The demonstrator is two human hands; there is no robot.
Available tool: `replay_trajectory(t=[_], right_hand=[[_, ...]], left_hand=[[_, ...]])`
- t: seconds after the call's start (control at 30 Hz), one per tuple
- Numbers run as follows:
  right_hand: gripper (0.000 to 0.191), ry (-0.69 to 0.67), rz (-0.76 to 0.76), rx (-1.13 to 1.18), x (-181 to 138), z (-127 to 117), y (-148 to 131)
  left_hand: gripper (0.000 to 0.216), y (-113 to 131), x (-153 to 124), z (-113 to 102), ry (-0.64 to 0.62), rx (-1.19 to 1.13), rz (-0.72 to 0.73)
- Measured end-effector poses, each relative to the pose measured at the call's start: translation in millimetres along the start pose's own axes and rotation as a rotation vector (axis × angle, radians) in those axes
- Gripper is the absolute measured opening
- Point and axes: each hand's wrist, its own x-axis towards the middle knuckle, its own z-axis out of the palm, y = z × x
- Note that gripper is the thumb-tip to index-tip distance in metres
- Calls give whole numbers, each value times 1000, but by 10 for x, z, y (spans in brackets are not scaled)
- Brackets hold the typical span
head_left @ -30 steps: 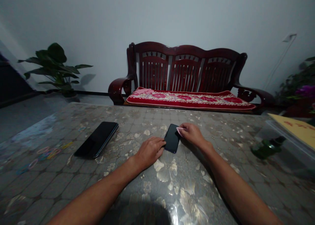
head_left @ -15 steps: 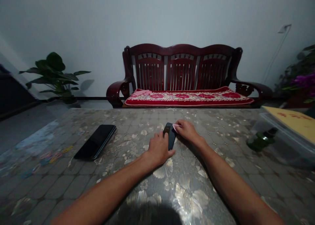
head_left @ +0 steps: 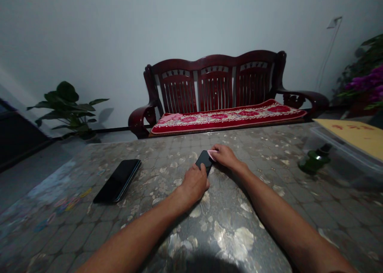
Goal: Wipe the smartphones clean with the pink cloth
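A dark smartphone [head_left: 204, 158] lies on the patterned table between my hands, slightly tilted in the view. My left hand [head_left: 194, 182] is closed on its near end, fingers over the left side and thumb at the near right; this hand hides the phone's lower part. At the upper right corner, my right hand [head_left: 223, 155] pinches a small pale pink piece of cloth or paper [head_left: 211, 154] against the phone. Most of the pink piece is hidden by the fingers.
Another black phone [head_left: 118, 181] lies at left, near loose coloured bands [head_left: 73, 201]. On the right are a green bottle [head_left: 314, 161] and a clear plastic box [head_left: 344, 169] with a yellow sheet [head_left: 353, 135] on top. A wooden bench [head_left: 214, 61] stands beyond the table [head_left: 233, 241].
The view has tilted a little. My left hand has slid slightly toward me along the phone, uncovering more of its face. A brownish patch seen there before no longer shows. My right hand keeps its pinch.
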Motion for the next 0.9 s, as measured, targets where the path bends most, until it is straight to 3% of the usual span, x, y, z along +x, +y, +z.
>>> replay_trajectory(t=[0.17,0.3,0.57,0.9], right_hand=[[27,98,6,315,91,62,125],[30,183,-18,393,105,18,150],[29,216,-106,210,25,-84,19],[16,364,-303,-126,-53,-89,-86]], left_hand=[[38,-158,14,46,-2,-53,36],[34,-303,8,29,-5,-103,31],[42,-531,32,-7,-2,-182,53],[42,-634,33,-68,10,-229,14]])
